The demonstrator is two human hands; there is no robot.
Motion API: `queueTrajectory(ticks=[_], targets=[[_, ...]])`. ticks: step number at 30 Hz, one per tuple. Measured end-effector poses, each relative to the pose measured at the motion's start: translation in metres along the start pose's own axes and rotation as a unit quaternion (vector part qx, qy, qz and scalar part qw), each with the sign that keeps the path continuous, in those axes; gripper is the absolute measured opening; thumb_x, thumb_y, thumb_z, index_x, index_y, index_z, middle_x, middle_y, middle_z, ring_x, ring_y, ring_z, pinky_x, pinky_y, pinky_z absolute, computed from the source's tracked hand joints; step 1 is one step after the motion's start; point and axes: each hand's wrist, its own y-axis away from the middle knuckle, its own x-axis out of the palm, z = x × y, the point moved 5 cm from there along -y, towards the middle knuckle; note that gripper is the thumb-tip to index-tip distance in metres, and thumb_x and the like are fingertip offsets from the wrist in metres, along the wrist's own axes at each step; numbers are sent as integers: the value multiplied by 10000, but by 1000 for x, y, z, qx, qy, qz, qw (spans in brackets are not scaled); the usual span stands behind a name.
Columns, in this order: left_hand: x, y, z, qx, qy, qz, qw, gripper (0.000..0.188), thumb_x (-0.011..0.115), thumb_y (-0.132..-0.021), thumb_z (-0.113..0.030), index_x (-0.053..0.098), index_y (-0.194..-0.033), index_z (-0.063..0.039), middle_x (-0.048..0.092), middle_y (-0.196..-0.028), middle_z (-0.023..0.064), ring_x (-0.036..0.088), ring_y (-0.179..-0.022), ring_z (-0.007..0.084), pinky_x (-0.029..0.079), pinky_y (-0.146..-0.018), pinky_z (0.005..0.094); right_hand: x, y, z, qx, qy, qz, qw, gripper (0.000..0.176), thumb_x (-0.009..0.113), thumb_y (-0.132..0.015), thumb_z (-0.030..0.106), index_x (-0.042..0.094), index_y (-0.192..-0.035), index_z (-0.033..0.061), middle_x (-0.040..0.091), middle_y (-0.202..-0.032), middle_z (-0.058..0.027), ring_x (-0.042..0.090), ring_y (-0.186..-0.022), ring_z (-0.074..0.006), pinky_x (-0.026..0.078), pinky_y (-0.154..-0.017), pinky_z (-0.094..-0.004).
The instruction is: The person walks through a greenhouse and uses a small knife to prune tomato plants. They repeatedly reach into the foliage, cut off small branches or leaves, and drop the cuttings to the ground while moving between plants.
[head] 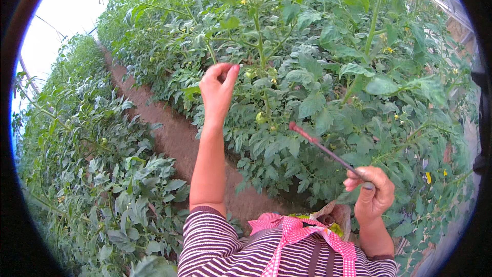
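My right hand (pixel 373 192) is shut on the dark handle of a thin brush-like stick (pixel 330 152), whose reddish tip points up and left toward the tomato plants. Raised in front of a tomato plant's stem (pixel 261 48), my left hand (pixel 222 79) has its thumb and fingertips brought together; whether something small is pinched there is hard to tell. Just right of its fingertips hang a small green tomato (pixel 250 74) and a yellow flower (pixel 273 80). A larger green tomato (pixel 261 118) hangs lower on the same plant, left of the stick's tip.
Dense tomato plants stand ahead and to the right, with another row (pixel 134 200) at the left. A bare soil path (pixel 169 130) runs between the rows. Near my waist are a pink checked bow (pixel 288 227) and a crumpled pale bag (pixel 338 213). Plastic sheeting edges the right side.
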Motion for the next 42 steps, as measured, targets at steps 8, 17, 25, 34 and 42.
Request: queueTrajectory(ticks=[8,17,25,34,42], targets=[[28,67,62,-145,84,-31,985,177,699,-795,-174,652,-831,-8,441,-597,-80,342,-562,37,289,-497,207,-22,36,-14,114,-22,-11,993,214,524,-920,157,579,-1013,-28,637,-841,-147,631,-647,-153,515,-526,-237],[44,126,71,-68,-83,26,994,457,615,-815,-117,464,-1233,-6,525,-1200,160,540,-1002,260,433,-880,356,-40,66,-6,146,5,-21,989,227,529,-919,171,581,-1001,-35,637,-837,-147,623,-635,-145,512,-531,-237],[83,220,107,-100,-230,287,924,442,575,-856,-312,522,-1236,-91,416,-1369,132,256,-1327,367,143,-1041,616,-39,79,-2,161,3,0,987,233,533,-916,165,579,-1006,-45,635,-843,-153,624,-649,-147,515,-546,-239],[49,185,152,-113,-207,20,972,113,664,-758,-143,646,-843,-70,619,-884,100,561,-873,300,433,-780,395,-27,92,-2,195,-16,15,981,233,540,-910,166,597,-997,-42,639,-845,-149,626,-649,-141,519,-558,-237],[83,144,167,36,-264,109,958,127,677,-719,-125,659,-843,-147,578,-883,49,533,-880,257,406,-791,397,-13,96,-7,222,6,32,974,227,535,-911,158,601,-987,-46,639,-826,-144,623,-622,-135,518,-556,-234]])
